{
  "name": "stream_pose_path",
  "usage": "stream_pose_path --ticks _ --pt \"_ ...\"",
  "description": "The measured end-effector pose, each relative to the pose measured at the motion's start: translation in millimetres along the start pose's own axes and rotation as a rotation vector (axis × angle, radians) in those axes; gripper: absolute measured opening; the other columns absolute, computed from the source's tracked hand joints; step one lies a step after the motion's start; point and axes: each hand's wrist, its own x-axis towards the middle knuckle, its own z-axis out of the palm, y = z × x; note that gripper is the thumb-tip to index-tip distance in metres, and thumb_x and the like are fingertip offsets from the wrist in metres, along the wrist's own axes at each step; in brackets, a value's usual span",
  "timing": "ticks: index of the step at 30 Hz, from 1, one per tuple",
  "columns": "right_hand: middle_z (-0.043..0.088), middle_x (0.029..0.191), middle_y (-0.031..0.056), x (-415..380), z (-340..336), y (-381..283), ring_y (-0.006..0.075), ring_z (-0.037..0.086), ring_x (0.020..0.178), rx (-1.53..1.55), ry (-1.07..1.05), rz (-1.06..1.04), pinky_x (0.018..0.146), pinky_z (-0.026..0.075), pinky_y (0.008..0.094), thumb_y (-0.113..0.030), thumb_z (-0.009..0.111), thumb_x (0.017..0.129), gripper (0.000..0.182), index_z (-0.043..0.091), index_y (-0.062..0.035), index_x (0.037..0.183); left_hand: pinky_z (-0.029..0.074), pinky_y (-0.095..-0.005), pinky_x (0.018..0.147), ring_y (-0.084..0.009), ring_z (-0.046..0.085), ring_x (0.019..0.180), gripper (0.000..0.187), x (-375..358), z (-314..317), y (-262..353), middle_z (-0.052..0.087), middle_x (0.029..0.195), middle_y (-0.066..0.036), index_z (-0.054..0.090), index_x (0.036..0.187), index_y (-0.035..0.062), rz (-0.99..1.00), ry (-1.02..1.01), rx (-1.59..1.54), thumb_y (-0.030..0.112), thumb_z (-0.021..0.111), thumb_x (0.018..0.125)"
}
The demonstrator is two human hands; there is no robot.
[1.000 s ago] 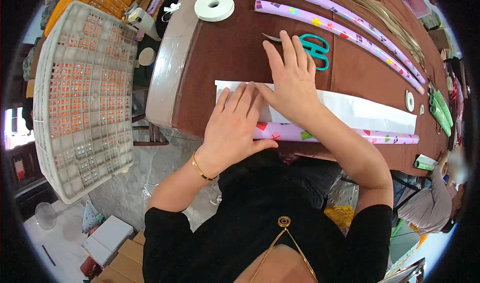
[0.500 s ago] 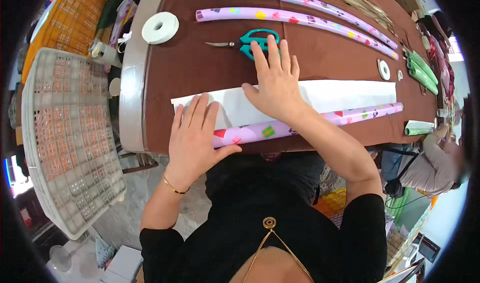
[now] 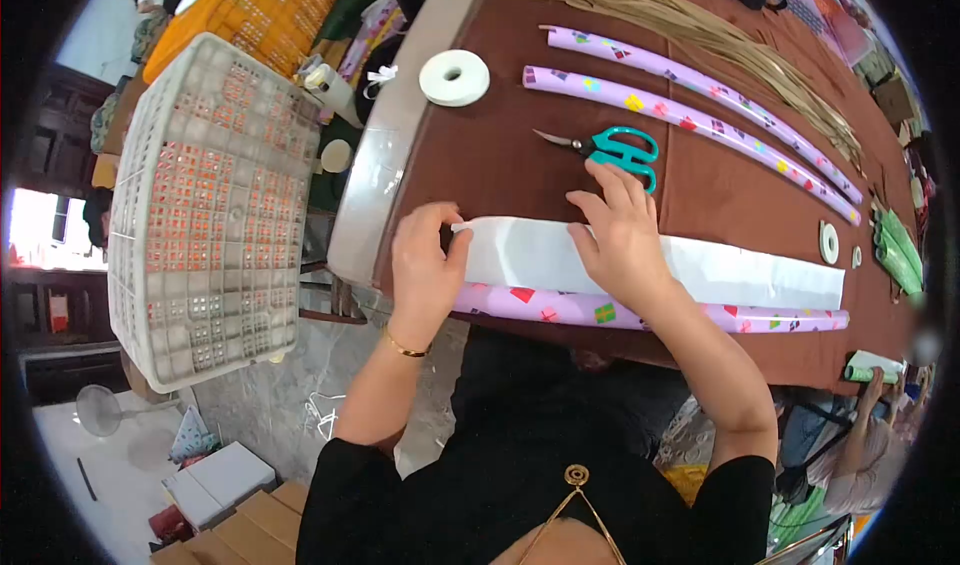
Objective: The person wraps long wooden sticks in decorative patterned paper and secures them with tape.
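Observation:
A sheet with a white face (image 3: pixel 530 250) lies along the table's near edge, its near side rolled into a patterned lilac tube (image 3: pixel 560 306). At the sheet's left end, my left hand (image 3: pixel 428 265) pinches the far corner between thumb and fingers. My right hand (image 3: pixel 622 235) is over the middle of the sheet, fingers apart and bent, holding nothing. Its fingertips are next to the teal-handled scissors (image 3: pixel 625 153), whose blades point left. Whether its palm touches the sheet cannot be made out.
Two rolled lilac tubes (image 3: pixel 690 120) and a bundle of tan strips (image 3: pixel 690 20) lie farther back. A white tape roll (image 3: pixel 454 77) is at the left. White crates (image 3: pixel 215 215) stand left of the table. A person (image 3: pixel 865 440) is at the far right.
The view has shifted, so the table appears farther right and lower. My left hand has gone from flat and spread to pinching the sheet's corner. My right hand's fingers have bent.

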Motion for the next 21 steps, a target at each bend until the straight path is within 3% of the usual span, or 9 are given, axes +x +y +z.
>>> stream_pose_path --ticks 1,2,6,9,12,14,16,19,21 --pt "0.050 0.139 0.0181 3 -1 0 0.0379 0.046 0.128 0.003 0.011 -0.018 0.103 0.040 0.0502 -0.010 0.069 0.082 0.031 0.065 -0.0035 0.112 0.052 -0.0395 0.083 -0.0320 0.065 0.094 0.027 2 -1 2 0.067 0.103 -0.017 0.061 0.107 0.0024 -0.179 -0.059 -0.163 0.010 0.073 0.084" --pt "0.053 0.135 0.0183 7 -2 1 0.0377 0.049 0.125 0.086 -0.023 0.000 0.101 0.041 0.0492 -0.010 0.070 0.082 0.031 0.065 -0.0032 0.112 0.049 -0.0243 0.071 -0.0113 0.062 0.077 0.015 3 0 8 0.065 0.085 -0.007 0.060 0.100 -0.0005 -0.122 0.012 -0.226 0.002 0.068 0.088" --pt "0.065 0.113 0.0185 40 5 -13 0.0369 0.059 0.108 0.270 -0.054 -0.039 0.093 0.048 0.0434 -0.009 0.070 0.082 0.031 0.066 -0.0009 0.111 0.050 -0.0268 0.069 -0.0098 0.062 0.079 0.021 18 16 0 0.068 0.086 -0.006 0.062 0.106 0.0003 -0.237 0.029 -0.619 0.004 0.069 0.086" --pt "0.069 0.099 0.0184 63 22 -22 0.0341 0.065 0.096 0.299 -0.087 -0.074 0.083 0.052 0.0393 -0.011 0.068 0.083 0.027 0.067 0.0006 0.108 0.050 -0.0265 0.070 -0.0098 0.062 0.079 0.023 26 14 16 0.067 0.087 -0.006 0.062 0.107 -0.0005 -0.311 -0.065 -0.561 0.004 0.069 0.086" --pt "0.070 0.083 0.0167 72 31 -30 0.0294 0.067 0.073 0.497 -0.300 0.047 0.069 0.052 0.0372 -0.016 0.066 0.087 0.019 0.070 -0.0003 0.097 0.050 -0.0256 0.070 -0.0094 0.062 0.081 0.020 28 20 8 0.067 0.088 -0.005 0.062 0.106 -0.0012 -0.277 -0.016 -0.642 0.006 0.068 0.088" --pt "0.070 0.081 0.0163 71 32 -31 0.0278 0.067 0.071 0.504 -0.307 0.067 0.068 0.052 0.0365 -0.016 0.066 0.087 0.018 0.069 -0.0003 0.095 0.050 -0.0254 0.070 -0.0097 0.062 0.081 0.020 28 21 3 0.066 0.088 -0.005 0.062 0.107 -0.0012 -0.282 0.016 -0.664 0.007 0.067 0.089" --pt "0.069 0.079 0.0160 67 32 -31 0.0261 0.066 0.070 0.509 -0.312 0.101 0.067 0.051 0.0358 -0.015 0.065 0.087 0.017 0.069 -0.0004 0.094 0.051 -0.0254 0.074 -0.0103 0.062 0.083 0.023 28 19 0 0.067 0.090 -0.006 0.060 0.113 -0.0005 -0.421 -0.008 -1.070 0.008 0.065 0.092" --pt "0.068 0.076 0.0151 67 30 -32 0.0224 0.065 0.067 0.551 -0.290 0.155 0.065 0.050 0.0344 -0.014 0.065 0.087 0.016 0.069 0.0002 0.092 0.050 -0.0266 0.080 -0.0125 0.062 0.093 0.033 29 7 12 0.065 0.103 -0.005 0.053 0.125 -0.0003 -0.512 0.015 -1.138 0.009 0.062 0.095" --pt "0.067 0.074 0.0139 66 29 -32 0.0199 0.063 0.065 0.575 -0.277 0.175 0.064 0.050 0.0336 -0.014 0.065 0.087 0.015 0.068 0.0004 0.090 0.050 -0.0266 0.081 -0.0126 0.062 0.094 0.039 27 15 5 0.065 0.102 -0.006 0.050 0.129 0.0007 -0.417 0.011 -1.051 0.008 0.064 0.093"
